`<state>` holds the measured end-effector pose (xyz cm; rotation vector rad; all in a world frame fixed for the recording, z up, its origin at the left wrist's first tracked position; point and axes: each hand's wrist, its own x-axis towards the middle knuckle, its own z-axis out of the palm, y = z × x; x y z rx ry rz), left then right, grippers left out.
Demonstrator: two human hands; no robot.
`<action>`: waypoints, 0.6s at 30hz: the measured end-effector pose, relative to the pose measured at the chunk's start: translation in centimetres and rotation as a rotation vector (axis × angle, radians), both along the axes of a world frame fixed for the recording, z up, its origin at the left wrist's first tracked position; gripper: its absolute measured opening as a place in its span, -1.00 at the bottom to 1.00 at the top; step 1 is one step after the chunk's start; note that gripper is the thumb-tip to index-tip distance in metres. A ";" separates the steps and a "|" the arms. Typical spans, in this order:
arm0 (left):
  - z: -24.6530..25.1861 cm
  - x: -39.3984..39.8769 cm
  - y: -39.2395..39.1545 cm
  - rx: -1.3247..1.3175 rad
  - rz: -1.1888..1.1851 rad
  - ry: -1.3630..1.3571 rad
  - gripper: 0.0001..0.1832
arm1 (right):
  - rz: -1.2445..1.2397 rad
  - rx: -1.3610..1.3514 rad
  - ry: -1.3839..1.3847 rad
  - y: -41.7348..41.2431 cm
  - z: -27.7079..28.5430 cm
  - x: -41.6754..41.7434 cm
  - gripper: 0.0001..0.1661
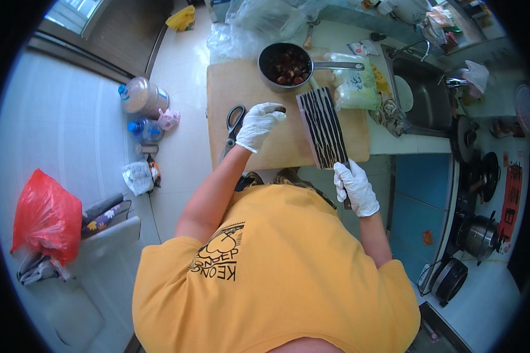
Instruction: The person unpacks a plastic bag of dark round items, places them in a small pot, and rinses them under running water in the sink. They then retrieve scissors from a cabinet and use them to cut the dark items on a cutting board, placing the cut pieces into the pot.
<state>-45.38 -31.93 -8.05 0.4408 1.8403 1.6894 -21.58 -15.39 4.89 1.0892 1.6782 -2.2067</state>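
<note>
My left hand (257,127), in a white glove, is over the wooden cutting board (287,141). Between its fingertips is a small dark brown piece (281,109), perhaps a chestnut. In my right hand (357,187), also gloved, is the handle of a cleaver with a black-striped blade (323,128). The blade extends away from me over the right part of the board. Beyond both hands stands a saucepan (265,79) holding several glossy reddish-brown pieces that look like chestnuts. Black-handled scissors (234,121) lie beside my left wrist, which partly hides them.
Right of the saucepan lies a plastic-wrapped pale green package (355,86), under the pan's handle. A crumpled cloth (391,115) rests beside the steel sink (428,95). Clear plastic bags (265,22) cover the counter's far end. Large bottles (145,95) stand on the floor at left.
</note>
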 end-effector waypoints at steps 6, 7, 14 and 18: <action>2.1 -0.9 3.3 -0.546 -0.143 0.593 -0.74 | -0.094 0.045 -0.018 1.0 -1.7 2.1 -0.72; 2.1 -0.9 3.3 -0.494 -0.127 0.694 -0.75 | -0.101 0.056 -0.022 1.0 -1.7 2.5 -0.72; 7.5 -5.8 6.9 -0.320 0.079 1.018 -0.79 | -0.171 0.072 -0.007 1.5 -1.6 3.9 -0.73; 6.4 -10.0 10.4 -0.767 -0.351 0.895 -0.70 | -0.141 0.108 -0.003 2.0 -1.2 4.0 -0.71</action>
